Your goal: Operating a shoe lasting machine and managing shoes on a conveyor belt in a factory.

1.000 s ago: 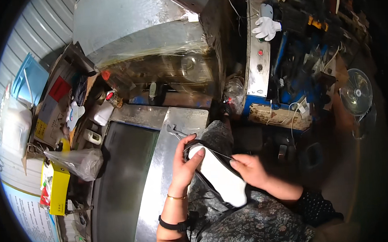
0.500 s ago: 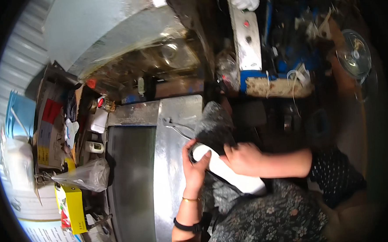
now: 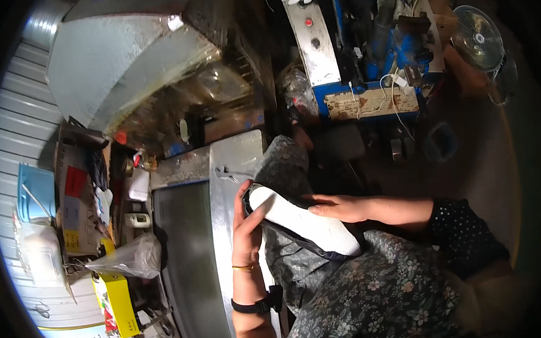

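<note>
A dark shoe with its white bottom facing up lies slantwise over my lap. My left hand grips its far left end, the thumb pressing on the white surface and the fingers wrapped round the dark edge. Along the shoe's right side rests my right hand, its thumb on the white bottom's edge and its other fingers partly hidden behind the shoe. Dark grey floral cloth covers my lap under the shoe.
To my left runs a metal-edged dark conveyor belt, with a hooded machine beyond. A yellow box, a plastic bag and a blue container stand farther left. A blue machine and a fan are at the far right.
My right hand has gone from a closed grip over the white bottom to lying along the shoe's right side. More of the white bottom shows, and the whole view has shifted slightly.
</note>
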`<control>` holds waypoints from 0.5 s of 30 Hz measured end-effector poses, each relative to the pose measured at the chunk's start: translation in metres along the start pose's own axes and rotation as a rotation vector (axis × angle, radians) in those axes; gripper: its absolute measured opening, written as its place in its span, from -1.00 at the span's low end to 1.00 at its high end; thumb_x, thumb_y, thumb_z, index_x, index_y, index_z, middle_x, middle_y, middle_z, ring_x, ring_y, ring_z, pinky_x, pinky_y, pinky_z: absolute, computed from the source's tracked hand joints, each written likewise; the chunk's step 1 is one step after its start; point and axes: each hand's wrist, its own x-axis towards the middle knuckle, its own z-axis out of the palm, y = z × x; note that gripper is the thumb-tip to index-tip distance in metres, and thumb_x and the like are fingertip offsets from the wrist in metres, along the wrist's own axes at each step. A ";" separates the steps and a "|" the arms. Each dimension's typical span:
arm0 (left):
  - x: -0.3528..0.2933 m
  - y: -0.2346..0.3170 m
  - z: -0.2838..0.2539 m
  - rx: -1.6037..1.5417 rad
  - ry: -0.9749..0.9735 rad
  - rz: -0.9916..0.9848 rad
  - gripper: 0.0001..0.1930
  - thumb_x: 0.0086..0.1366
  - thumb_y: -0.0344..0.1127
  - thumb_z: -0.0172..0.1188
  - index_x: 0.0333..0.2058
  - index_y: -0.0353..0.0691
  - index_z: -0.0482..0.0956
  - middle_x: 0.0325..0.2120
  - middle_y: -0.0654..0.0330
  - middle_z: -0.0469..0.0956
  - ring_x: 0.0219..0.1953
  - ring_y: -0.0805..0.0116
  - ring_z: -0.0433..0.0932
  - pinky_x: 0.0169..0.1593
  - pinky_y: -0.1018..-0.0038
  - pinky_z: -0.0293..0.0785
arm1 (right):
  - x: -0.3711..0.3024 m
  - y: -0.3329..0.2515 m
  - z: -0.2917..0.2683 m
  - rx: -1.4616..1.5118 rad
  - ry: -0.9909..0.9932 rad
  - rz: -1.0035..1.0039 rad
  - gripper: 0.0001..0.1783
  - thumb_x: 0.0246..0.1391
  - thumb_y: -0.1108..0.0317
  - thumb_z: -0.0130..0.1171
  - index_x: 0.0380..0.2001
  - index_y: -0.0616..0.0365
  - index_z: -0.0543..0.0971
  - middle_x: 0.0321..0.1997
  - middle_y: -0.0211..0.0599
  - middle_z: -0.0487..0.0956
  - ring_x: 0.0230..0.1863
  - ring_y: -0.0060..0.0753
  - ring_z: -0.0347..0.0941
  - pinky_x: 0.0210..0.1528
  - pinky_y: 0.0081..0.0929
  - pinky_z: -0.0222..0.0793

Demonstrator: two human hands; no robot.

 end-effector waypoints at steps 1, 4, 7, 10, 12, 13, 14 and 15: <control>-0.001 0.002 0.002 -0.404 -0.010 0.020 -0.46 0.36 -0.16 0.09 0.23 -0.28 0.26 0.09 0.09 0.43 0.12 0.25 0.40 0.21 0.35 0.30 | 0.005 0.004 0.000 0.133 0.006 -0.047 -0.25 0.35 -0.02 -0.05 0.37 0.30 0.09 0.12 -0.11 0.51 0.10 -0.41 0.44 0.14 -0.45 0.36; -0.021 -0.060 -0.013 -0.621 0.310 0.036 -0.35 0.48 0.05 -0.24 0.31 -0.37 0.16 0.26 -0.02 0.28 0.31 0.18 0.24 0.36 0.30 0.11 | 0.008 -0.015 0.029 0.432 -0.011 -0.100 -0.28 0.36 0.04 -0.07 0.37 0.33 0.08 0.20 -0.02 0.45 0.19 -0.36 0.40 0.18 -0.45 0.34; -0.051 -0.069 0.021 0.205 0.726 0.047 -0.48 0.54 -0.06 -0.28 0.11 -0.39 0.43 0.05 -0.05 0.50 0.08 0.19 0.46 0.15 0.37 0.34 | -0.004 -0.043 0.047 -0.117 0.108 -0.125 -0.33 0.36 0.10 -0.14 0.33 0.38 0.10 0.15 0.28 0.43 0.09 0.09 0.47 0.12 -0.25 0.39; -0.055 -0.033 0.026 1.124 0.677 -0.053 -0.55 0.51 -0.11 -0.18 -0.14 -0.40 0.57 -0.32 -0.18 0.63 -0.30 -0.03 0.64 -0.26 0.29 0.55 | -0.011 -0.036 0.067 -0.482 0.304 -0.276 -0.27 0.29 0.11 -0.04 0.34 0.37 0.08 -0.08 0.45 0.45 -0.33 0.24 0.55 -0.27 -0.08 0.49; -0.045 -0.015 0.036 1.623 0.677 -0.135 -0.69 0.44 -0.25 -0.10 -0.26 -0.37 0.54 -0.58 -0.12 0.58 -0.53 -0.19 0.56 -0.46 0.08 0.45 | -0.014 -0.045 0.077 -0.584 0.335 -0.235 -0.26 0.28 0.10 -0.02 0.35 0.34 0.08 -0.14 0.41 0.45 -0.44 0.19 0.52 -0.40 -0.09 0.47; -0.043 -0.019 0.027 1.545 0.646 -0.067 -0.68 0.45 -0.26 -0.12 -0.17 -0.42 0.51 -0.57 -0.15 0.57 -0.50 -0.17 0.57 -0.44 0.11 0.48 | -0.016 -0.053 0.073 -0.522 0.304 -0.164 -0.28 0.28 0.11 -0.03 0.35 0.29 0.07 -0.07 0.37 0.45 -0.39 0.17 0.54 -0.36 -0.10 0.48; -0.044 -0.024 0.019 1.466 0.611 -0.001 -0.65 0.46 -0.27 -0.14 -0.08 -0.47 0.48 -0.56 -0.19 0.56 -0.48 -0.15 0.59 -0.41 0.14 0.50 | -0.017 -0.046 0.072 -0.515 0.307 -0.164 -0.28 0.28 0.11 -0.03 0.35 0.29 0.07 -0.07 0.37 0.45 -0.39 0.17 0.54 -0.36 -0.10 0.48; -0.050 -0.024 0.021 1.298 0.519 0.023 -0.61 0.48 -0.26 -0.17 0.03 -0.53 0.38 -0.42 -0.25 0.56 -0.33 -0.13 0.60 -0.27 0.19 0.52 | -0.011 -0.030 0.070 -0.403 0.356 -0.287 -0.28 0.28 0.11 -0.03 0.36 0.27 0.07 -0.03 0.34 0.44 -0.36 0.15 0.55 -0.35 -0.10 0.49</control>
